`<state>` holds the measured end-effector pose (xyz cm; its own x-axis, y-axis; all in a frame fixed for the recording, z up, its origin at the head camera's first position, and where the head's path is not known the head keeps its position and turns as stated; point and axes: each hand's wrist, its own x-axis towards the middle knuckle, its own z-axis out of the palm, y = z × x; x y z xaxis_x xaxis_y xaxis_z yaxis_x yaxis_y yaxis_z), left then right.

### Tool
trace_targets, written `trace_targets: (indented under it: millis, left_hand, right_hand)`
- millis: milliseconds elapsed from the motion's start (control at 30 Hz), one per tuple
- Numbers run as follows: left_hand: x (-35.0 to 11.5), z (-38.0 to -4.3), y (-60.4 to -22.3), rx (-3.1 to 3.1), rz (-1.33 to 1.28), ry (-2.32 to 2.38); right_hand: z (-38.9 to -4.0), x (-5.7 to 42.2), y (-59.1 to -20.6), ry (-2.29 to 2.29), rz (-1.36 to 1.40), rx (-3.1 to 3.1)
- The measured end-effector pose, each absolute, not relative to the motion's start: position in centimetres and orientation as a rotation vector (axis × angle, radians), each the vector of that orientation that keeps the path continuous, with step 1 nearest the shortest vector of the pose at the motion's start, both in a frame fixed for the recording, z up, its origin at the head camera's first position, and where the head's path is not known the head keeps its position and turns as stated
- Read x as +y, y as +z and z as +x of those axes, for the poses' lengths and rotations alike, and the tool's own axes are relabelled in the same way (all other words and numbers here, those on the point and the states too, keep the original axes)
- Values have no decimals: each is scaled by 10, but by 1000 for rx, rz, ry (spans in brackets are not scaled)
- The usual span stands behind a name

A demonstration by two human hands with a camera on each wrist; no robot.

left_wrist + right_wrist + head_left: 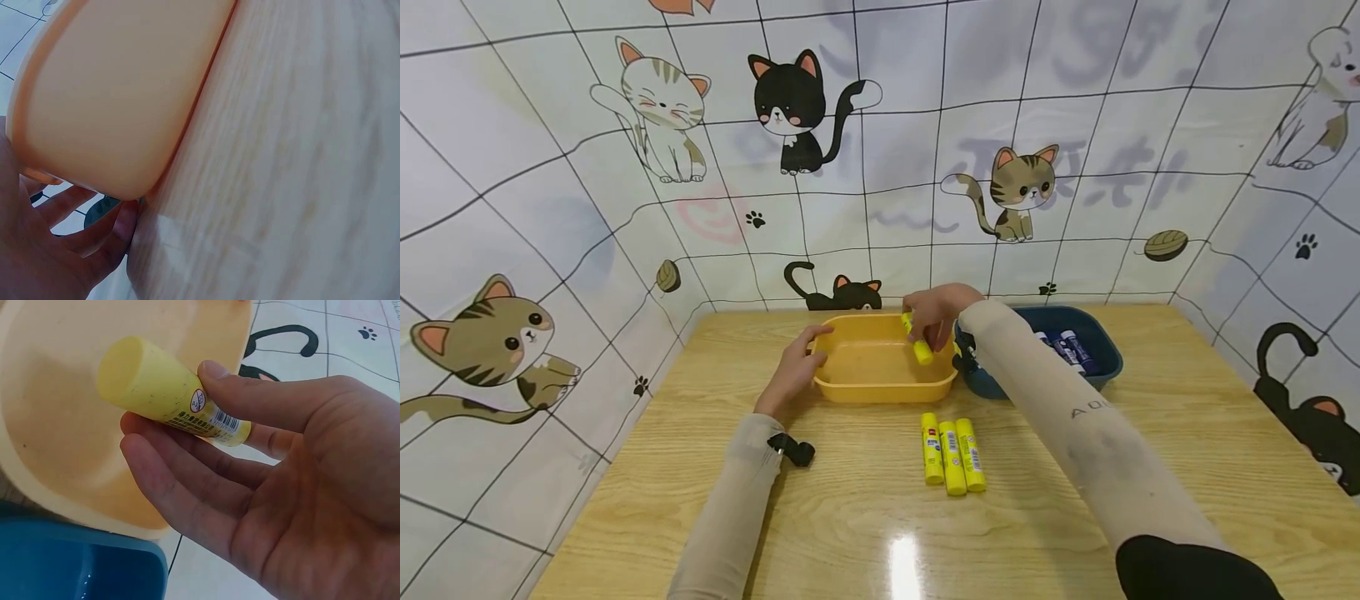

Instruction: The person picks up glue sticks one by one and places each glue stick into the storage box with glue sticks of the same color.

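My right hand [943, 312] pinches a yellow glue stick [181, 394] between thumb and fingers, over the right part of a yellow plastic bin [883, 392]. The stick is tilted, its barcode label partly showing in the right wrist view. At the bin's left end, my left hand [797, 367] holds the rim and outer wall with bent fingers [103, 234]. In front of the bin, three more yellow glue sticks [951, 457] lie side by side on the wooden table [850, 517].
A dark blue bin [1108, 367] stands just right of the yellow one, partly hidden by my right forearm. Several dark blue and white sticks [1077, 350] lie inside it. Behind the table hangs a white cloth [910, 125] printed with cats and grid lines.
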<state>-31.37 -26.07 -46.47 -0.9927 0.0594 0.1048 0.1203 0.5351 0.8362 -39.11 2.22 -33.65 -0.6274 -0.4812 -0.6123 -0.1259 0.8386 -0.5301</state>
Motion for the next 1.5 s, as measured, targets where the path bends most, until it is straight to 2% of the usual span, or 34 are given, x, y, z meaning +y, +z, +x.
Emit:
trace_targets:
  millis: [467, 700, 1133, 1500]
  left_hand:
    - [-264, -316, -467, -2709, -170, -1470]
    - [-264, -316, -468, -2707, -171, -1487]
    - [-262, -315, -466, -2699, -181, -1477]
    - [-263, -316, -466, -2704, -203, -1448]
  right_hand:
    - [-400, 24, -353, -359, -391, 2277]
    - [-391, 17, -356, -274, -364, 2318]
    - [-381, 2, -363, 175, -474, 2462]
    - [-389, 8, -370, 26, -391, 2458]
